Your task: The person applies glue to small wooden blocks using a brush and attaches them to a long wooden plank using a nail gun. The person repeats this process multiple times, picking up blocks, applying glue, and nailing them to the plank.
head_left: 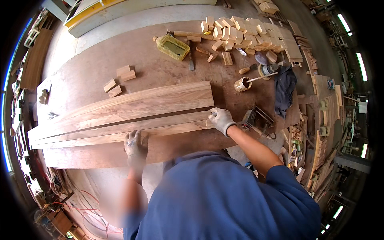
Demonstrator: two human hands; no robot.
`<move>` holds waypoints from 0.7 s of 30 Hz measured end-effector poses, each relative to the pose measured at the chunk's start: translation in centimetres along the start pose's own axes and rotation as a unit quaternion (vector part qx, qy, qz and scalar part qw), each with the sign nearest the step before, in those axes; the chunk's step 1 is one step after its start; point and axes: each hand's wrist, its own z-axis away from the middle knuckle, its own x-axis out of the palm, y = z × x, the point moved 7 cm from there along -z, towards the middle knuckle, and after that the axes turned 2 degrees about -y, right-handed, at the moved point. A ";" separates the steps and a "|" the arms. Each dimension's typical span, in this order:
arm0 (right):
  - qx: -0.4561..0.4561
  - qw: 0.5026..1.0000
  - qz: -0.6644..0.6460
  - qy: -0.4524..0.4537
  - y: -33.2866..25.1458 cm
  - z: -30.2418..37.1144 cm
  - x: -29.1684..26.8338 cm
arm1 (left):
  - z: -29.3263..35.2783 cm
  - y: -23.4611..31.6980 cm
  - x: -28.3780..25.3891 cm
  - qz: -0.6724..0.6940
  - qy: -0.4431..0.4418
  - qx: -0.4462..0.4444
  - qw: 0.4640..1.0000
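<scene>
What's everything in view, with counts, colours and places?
Long boards: several, brown, across worktable
Worktable: one, reddish brown, centre
Small blocks: four, tan, beyond boards, left
Piled wood pieces: many, pale, worktable's far right
Container: one, yellow-green, beyond boards
Pot with stick: one, stained cream, worktable's right
Cloth: one, dark blue, worktable's right end
Hoses: count unclear, red, floor lower left
Lights: several, white, right edge
Other tools: count unclear, mixed, around worktable
Shirt: one, blue, bottom centre
Left grip: one, grey glove, on near board
Right grip: one, grey glove, boards' right end
</scene>
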 end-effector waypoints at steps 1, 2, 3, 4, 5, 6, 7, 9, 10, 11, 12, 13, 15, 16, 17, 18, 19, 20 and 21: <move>-0.003 1.000 0.014 -0.023 -1.2 0.1 -0.5 | -0.1 0.1 -0.2 0.003 0.001 0.006 1.000; -0.005 0.999 0.028 -0.045 -2.1 0.2 -0.7 | -0.1 0.1 -0.5 0.007 0.002 0.013 1.000; -0.009 0.998 0.037 -0.043 -2.5 0.4 -1.0 | -0.3 0.4 -0.7 0.003 -0.019 0.004 1.000; -0.010 0.998 0.039 -0.046 -2.5 0.2 -1.1 | -0.8 1.2 -1.3 0.000 -0.032 -0.002 0.999; -0.009 0.998 0.040 -0.048 -2.1 1.0 -0.4 | -1.0 1.4 -1.7 -0.002 -0.046 -0.007 0.999; -0.013 0.998 0.045 -0.030 -1.7 0.5 -0.6 | -1.3 1.2 -0.8 -0.010 -0.076 0.002 0.997; -0.022 0.998 0.058 -0.003 -0.9 0.2 0.0 | -1.4 0.9 0.4 -0.045 -0.083 0.079 0.992; -0.046 0.990 0.123 -0.043 -3.5 -1.1 0.4 | -0.6 -1.8 1.2 -0.010 -0.029 0.003 1.000; -0.022 0.990 0.124 -0.063 -4.3 -0.9 -0.2 | -0.7 -1.2 0.3 0.005 -0.085 -0.040 0.996; -0.018 0.992 0.109 -0.058 -3.4 -0.5 -0.3 | -1.4 -0.1 -0.6 -0.005 -0.094 -0.013 0.995; -0.014 0.993 0.100 -0.058 -3.6 -0.3 -0.9 | -1.9 0.4 -0.9 -0.017 -0.102 0.003 0.995; -0.016 0.993 0.105 -0.057 -3.3 -0.3 -0.7 | -1.9 0.0 -0.4 -0.026 -0.115 0.007 0.993; -0.033 0.988 0.138 -0.061 -3.4 -0.4 -0.3 | -1.8 -0.8 0.9 -0.044 -0.143 0.012 0.989; -0.048 0.983 0.167 -0.066 -3.9 -0.3 -0.2 | -1.6 -1.0 0.9 -0.040 -0.142 0.016 0.989; -0.063 0.976 0.195 -0.071 -4.3 -0.3 0.1 | -1.3 -1.1 1.0 -0.035 -0.141 0.020 0.989; -0.073 0.968 0.233 -0.066 -4.5 -0.4 0.6 | -1.2 -1.0 1.0 -0.030 -0.141 0.025 0.989; -0.082 0.957 0.271 -0.061 -4.6 -0.7 1.4 | -1.2 -0.9 1.0 -0.019 -0.130 0.028 0.991; -0.090 0.945 0.308 -0.057 -4.7 -0.9 2.2 | -1.2 -1.0 1.1 -0.022 -0.131 0.025 0.991; -0.103 0.925 0.364 -0.040 -5.6 -1.0 2.3 | -1.1 -1.2 1.1 -0.025 -0.131 0.018 0.991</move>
